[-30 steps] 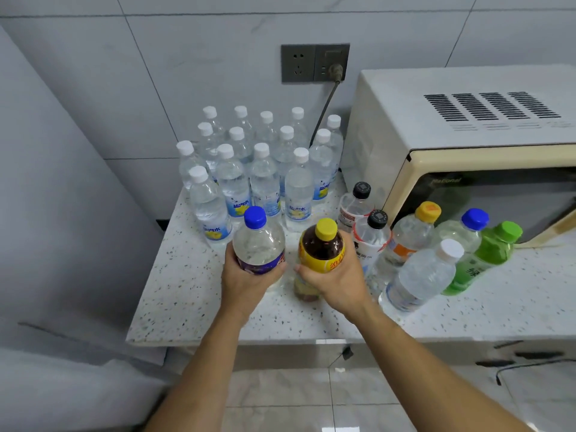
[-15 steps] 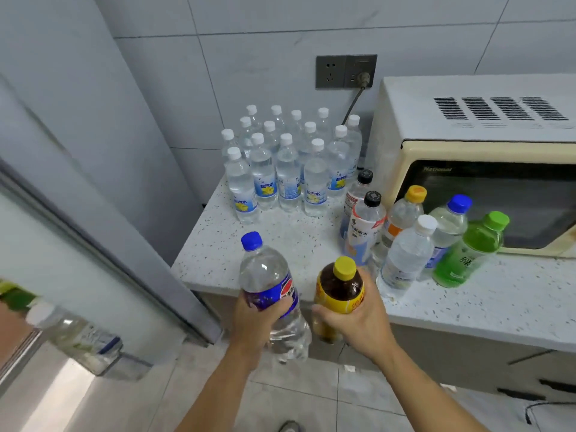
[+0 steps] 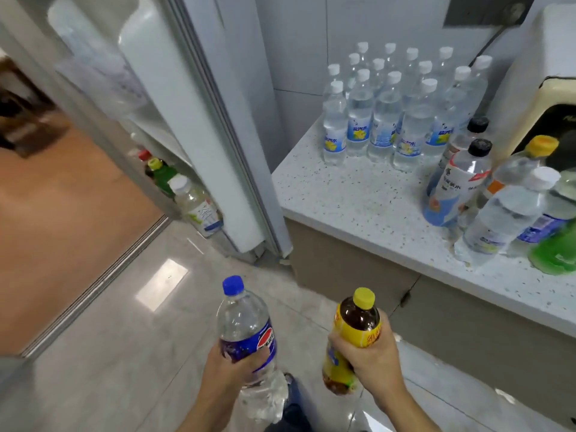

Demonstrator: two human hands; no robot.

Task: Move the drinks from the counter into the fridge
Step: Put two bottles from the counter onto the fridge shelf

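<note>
Just 2 bottles (image 3: 246, 335) beyond counter edge (image 3: 389, 244)

My left hand (image 3: 237, 369) and my right hand (image 3: 371, 360) are bare from fingertips to wrist. My left forearm (image 3: 212, 406) and my right forearm (image 3: 402, 410) are bare too, for as much of them as shows above the bottom edge. Low down between my arms there is a strip of dark blue cloth (image 3: 296, 410), rough like denim, which looks like my trouser leg. Just above it is a small, dark grey rounded shape (image 3: 288, 377). It may be the toe of my shoe, but it is too blurred to tell.
</note>
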